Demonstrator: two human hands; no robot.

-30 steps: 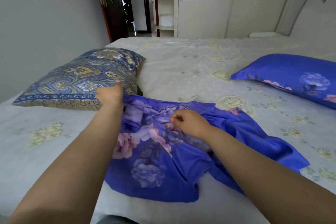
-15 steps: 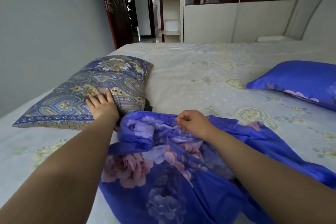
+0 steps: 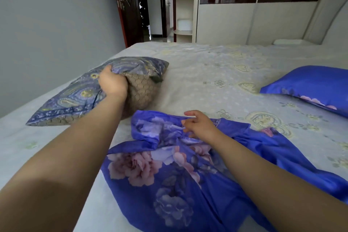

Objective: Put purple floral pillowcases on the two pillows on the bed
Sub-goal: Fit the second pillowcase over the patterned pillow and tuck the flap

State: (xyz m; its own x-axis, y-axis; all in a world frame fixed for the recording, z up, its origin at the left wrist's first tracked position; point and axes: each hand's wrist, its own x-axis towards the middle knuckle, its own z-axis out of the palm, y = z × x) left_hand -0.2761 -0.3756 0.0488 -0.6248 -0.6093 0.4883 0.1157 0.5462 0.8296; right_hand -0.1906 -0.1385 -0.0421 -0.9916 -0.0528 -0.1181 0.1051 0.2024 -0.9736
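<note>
My left hand grips the bare pillow, lifting its end; right hand, fingers loosely apart, rests on the empty pillowcase beside it.

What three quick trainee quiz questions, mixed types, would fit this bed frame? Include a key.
1. True or false: the left hand grips the near edge of the blue-and-yellow paisley pillow, tilting it up off the pale patterned bed sheet.
2. Multiple choice: the right hand is (A) pinching the pillow, (B) over the loose purple floral pillowcase, fingers relaxed, (C) on the headboard.
3. Short answer: which pillow already looks covered in purple floral fabric?

Key
1. True.
2. B.
3. The purple pillow at the right edge.
</note>
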